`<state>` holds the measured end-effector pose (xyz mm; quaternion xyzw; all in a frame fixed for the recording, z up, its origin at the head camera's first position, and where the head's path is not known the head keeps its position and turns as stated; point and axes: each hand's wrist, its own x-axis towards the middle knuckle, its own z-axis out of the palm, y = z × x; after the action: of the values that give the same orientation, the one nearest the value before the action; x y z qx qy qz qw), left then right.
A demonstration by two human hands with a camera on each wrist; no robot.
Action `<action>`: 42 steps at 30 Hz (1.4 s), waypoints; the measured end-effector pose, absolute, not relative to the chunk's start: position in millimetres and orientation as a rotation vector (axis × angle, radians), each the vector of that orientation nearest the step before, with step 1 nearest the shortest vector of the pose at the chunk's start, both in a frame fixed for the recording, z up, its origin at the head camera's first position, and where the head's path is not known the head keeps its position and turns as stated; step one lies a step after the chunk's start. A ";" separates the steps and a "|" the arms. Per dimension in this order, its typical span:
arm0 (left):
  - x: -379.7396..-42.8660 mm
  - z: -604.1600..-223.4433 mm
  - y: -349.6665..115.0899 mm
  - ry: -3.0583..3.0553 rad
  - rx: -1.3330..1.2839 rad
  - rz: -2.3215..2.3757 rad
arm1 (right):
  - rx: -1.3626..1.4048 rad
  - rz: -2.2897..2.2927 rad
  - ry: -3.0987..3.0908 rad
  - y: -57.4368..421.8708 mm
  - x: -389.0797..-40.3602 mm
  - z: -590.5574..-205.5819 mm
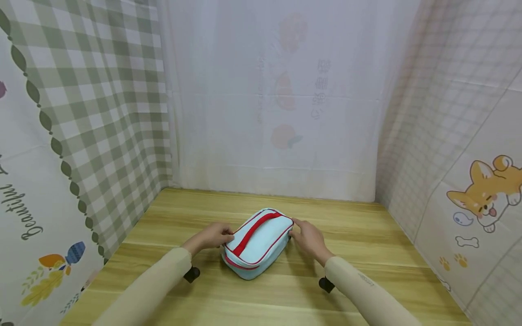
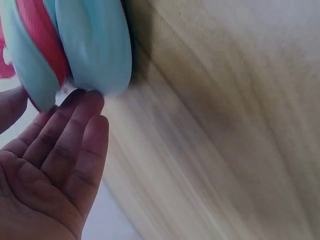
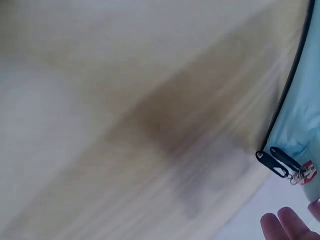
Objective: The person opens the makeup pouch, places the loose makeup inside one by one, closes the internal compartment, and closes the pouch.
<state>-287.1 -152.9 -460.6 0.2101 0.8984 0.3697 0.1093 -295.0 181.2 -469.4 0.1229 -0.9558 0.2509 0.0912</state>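
A pale blue zippered bag (image 1: pixel 267 241) with red piping and a red strap handle (image 1: pixel 253 231) stands slantwise on the wooden table. My left hand (image 1: pixel 212 235) pinches its left edge; in the left wrist view the thumb (image 2: pixel 11 109) is at the rim and the fingers (image 2: pixel 75 135) reach along the side. At the far right corner, my right hand (image 1: pixel 311 240) grips the bag between thumb and fingers. Two black zipper pulls (image 3: pixel 272 162) hang near that corner in the right wrist view, close above the right fingertips (image 3: pixel 287 223). Most of the right hand lies outside that view.
The wooden table (image 1: pixel 346 231) reaches back to a white curtain (image 1: pixel 228 136). A green checked cloth (image 1: pixel 110 81) hangs on the left, and a cloth with a cartoon dog (image 1: pixel 489 194) on the right. Dark wrist mounts (image 1: pixel 191 274) sit below both sleeves.
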 end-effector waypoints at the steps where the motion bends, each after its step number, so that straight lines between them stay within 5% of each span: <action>1: -285.4 -460.8 -153.4 2.641 0.625 1.087 | 0.359 0.741 -2.847 179.6 -298.4 -469.4; 20: -262.2 -455.9 -146.4 2.485 0.702 1.090 | 0.406 0.783 -2.856 164.7 -304.3 -464.6; 42: -340.3 -430.6 -111.0 2.906 0.444 0.843 | 0.496 0.831 -2.802 133.8 -215.9 -456.9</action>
<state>-340.3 -111.0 -430.6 0.1450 0.9494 0.2755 0.0417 -215.9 133.8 -456.9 0.1665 -0.9415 0.2794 0.0884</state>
